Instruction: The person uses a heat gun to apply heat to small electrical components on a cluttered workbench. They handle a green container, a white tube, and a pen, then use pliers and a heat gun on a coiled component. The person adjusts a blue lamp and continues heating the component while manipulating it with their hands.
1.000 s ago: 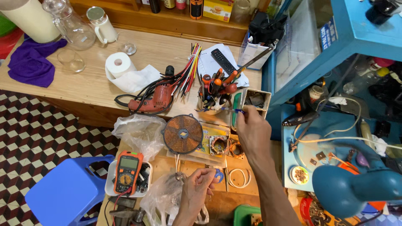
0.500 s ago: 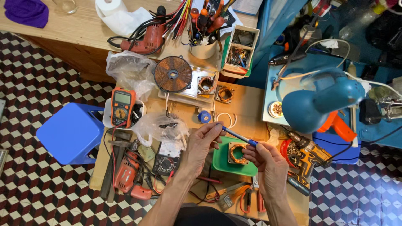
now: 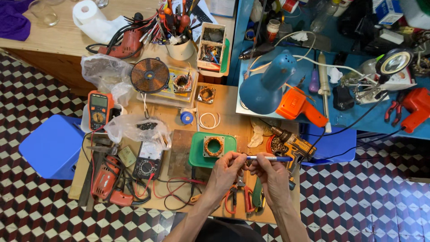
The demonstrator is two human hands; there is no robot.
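Observation:
Both hands meet over the near part of a small wooden workbench. My right hand holds a thin blue pen-like tool level, its tip pointing left. My left hand pinches that tip end with thumb and forefinger. Just beyond the hands a copper-wound motor stator lies on a green tray. Red-handled pliers lie under my wrists.
An orange multimeter, a flat copper coil disc, plastic bags, red drills and an analogue meter crowd the bench's left. A blue lamp and orange tool sit right. A blue stool stands on the chequered floor.
The view has swung down from the far shelf to the near bench. My right hand brought the blue tool back from the parts box, and both hands now hold it level.

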